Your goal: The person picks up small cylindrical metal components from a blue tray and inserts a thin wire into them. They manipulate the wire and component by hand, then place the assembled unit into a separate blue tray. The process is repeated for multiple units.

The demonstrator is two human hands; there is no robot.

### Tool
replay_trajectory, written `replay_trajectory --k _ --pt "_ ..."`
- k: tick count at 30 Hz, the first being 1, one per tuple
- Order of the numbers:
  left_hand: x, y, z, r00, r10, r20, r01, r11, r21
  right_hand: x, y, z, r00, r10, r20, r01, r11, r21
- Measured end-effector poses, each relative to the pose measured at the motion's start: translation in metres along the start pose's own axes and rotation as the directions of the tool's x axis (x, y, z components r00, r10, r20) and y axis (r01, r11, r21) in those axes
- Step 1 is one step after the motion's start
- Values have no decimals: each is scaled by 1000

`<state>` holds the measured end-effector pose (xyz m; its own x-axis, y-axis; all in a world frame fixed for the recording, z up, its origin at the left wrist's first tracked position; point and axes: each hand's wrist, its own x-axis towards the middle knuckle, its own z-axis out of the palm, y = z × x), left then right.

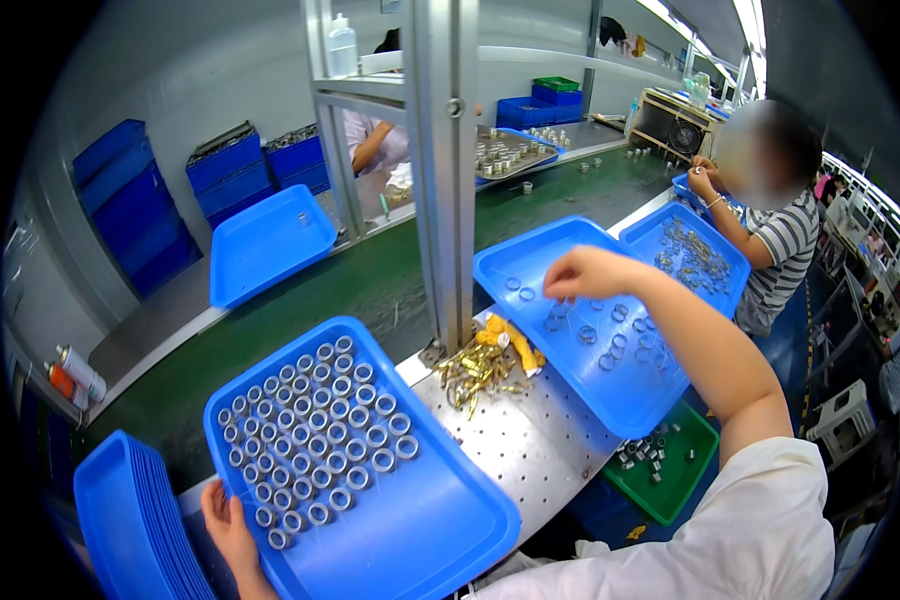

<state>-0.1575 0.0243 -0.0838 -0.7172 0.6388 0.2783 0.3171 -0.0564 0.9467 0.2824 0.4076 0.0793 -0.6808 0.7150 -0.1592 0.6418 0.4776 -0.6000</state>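
Observation:
At the lower left, my left hand is at the outer edge of a blue tray, thumb by the rim and fingers along the outside, gripping it. Rows of short metal sleeves stand upright in that tray, over its far and left parts. My right arm reaches across a second blue tray, which has thin metal rings scattered over its bottom. Above those rings, my right hand points down with its fingers pinched together. What is between its fingertips, if anything, cannot be made out.
Brass-coloured pieces lie heaped on the perforated metal plate between the trays. A metal post rises behind them. Stacked blue trays stand lower left, a green bin lower right. A co-worker works at right.

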Motion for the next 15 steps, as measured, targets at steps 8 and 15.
replay_trajectory --k 8,15 --pt "-4 23 5 985 -162 -62 171 964 204 132 203 -102 824 137 -549 -320 913 -252" --pt "-11 37 6 990 -130 -57 142 933 332 247 232 -83 862 -50 -504 -257 814 -521"
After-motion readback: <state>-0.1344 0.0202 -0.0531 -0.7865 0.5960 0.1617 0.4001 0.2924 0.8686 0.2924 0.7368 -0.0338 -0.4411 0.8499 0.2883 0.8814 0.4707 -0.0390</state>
